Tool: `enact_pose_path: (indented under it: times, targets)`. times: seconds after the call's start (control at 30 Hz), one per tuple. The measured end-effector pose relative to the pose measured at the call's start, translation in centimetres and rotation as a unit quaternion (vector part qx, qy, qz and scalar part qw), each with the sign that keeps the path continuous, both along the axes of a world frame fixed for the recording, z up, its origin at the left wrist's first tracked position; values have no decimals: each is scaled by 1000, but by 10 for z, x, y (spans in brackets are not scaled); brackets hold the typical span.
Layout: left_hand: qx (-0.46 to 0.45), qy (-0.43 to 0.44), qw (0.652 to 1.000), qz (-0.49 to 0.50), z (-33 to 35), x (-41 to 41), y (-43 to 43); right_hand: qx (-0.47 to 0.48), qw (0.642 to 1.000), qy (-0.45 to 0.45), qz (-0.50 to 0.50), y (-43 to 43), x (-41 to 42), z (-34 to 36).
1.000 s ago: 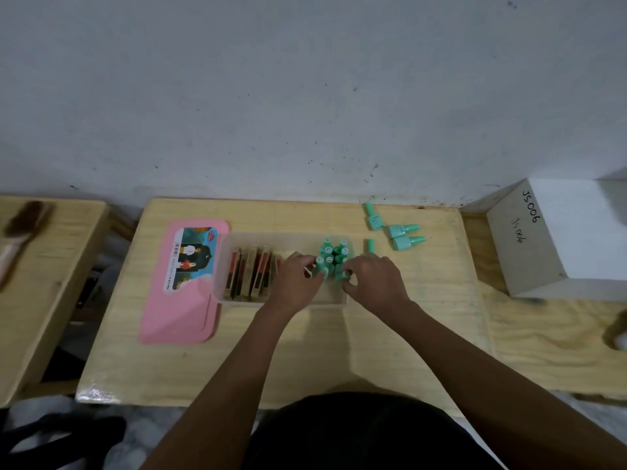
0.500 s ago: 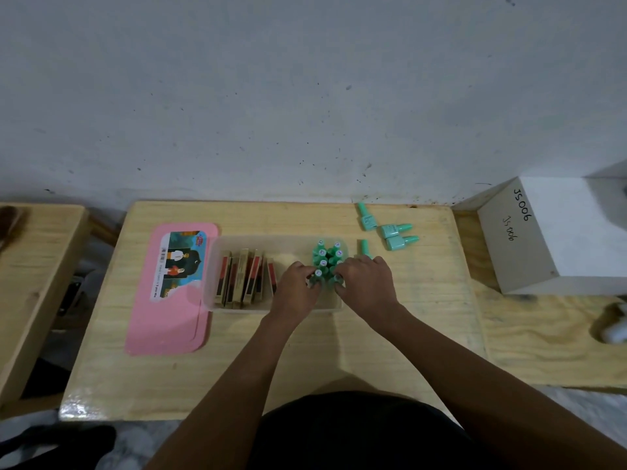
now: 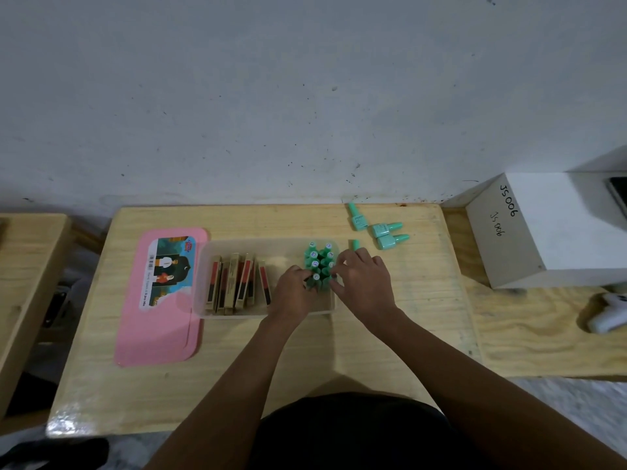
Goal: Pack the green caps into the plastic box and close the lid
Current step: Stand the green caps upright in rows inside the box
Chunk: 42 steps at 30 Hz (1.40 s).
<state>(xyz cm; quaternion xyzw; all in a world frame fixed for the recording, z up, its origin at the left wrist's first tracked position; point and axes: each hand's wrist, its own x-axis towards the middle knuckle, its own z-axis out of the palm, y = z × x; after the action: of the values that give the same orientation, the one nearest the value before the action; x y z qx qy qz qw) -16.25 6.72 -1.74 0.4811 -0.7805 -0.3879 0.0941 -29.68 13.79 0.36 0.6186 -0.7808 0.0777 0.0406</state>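
A clear plastic box point(image 3: 237, 246) stands open on the wooden table. Several green-capped bottles point(image 3: 320, 261) stand upright in a cluster at its right end. My left hand point(image 3: 294, 293) and my right hand point(image 3: 364, 283) flank the cluster, fingertips touching the nearest bottle. Three more green bottles point(image 3: 385, 231) lie on the table behind and to the right of the box. Another green one point(image 3: 355, 244) pokes up just beyond my right hand, mostly hidden. The pink lid point(image 3: 163, 296) lies flat left of the box.
Several red and tan flat packets point(image 3: 237, 283) stand in the box's left half. A white carton point(image 3: 539, 232) marked JS006 sits at the right, with a white object point(image 3: 607, 317) in front of it. A second wooden table point(image 3: 27, 266) is at the left.
The camera has shifted, so the scene sits differently in the picture. Both hands stay at the bottle cluster, their fingers adjusting slightly around the nearest bottle.
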Motion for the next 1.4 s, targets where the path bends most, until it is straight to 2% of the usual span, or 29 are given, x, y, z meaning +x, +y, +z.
enact_pose_path:
  times: [0.43,0.57,0.7,0.8,0.9,1.0,1.1,1.23,1.4]
  targets:
    - [-11,-1,1000,5,-4,0,4,-22,997,-76,-16,9,-6,3]
    - [-1,-12,999,31,0,2,4,-60,986,-135,-76,20,-21,7]
    - [10,-47,998,31,17,9,-3,-16,946,-235,-223,38,-55,4]
    - [-18,-75,997,12,47,6,-13,34,911,-296,-284,51,-87,-6]
    - [-26,-31,999,14,78,-20,-20,54,877,-363,-312,56,-115,-16]
    - [11,36,999,-5,91,-67,-18,80,856,-405,-311,51,-138,-22]
    - [55,35,998,-9,73,-116,-14,112,872,-386,-280,39,-152,-23]
    - [118,-107,986,52,30,-156,-14,145,921,-297,-207,18,-166,-22]
    - [95,-184,972,110,5,-172,-13,186,945,-227,-143,0,-180,-32]
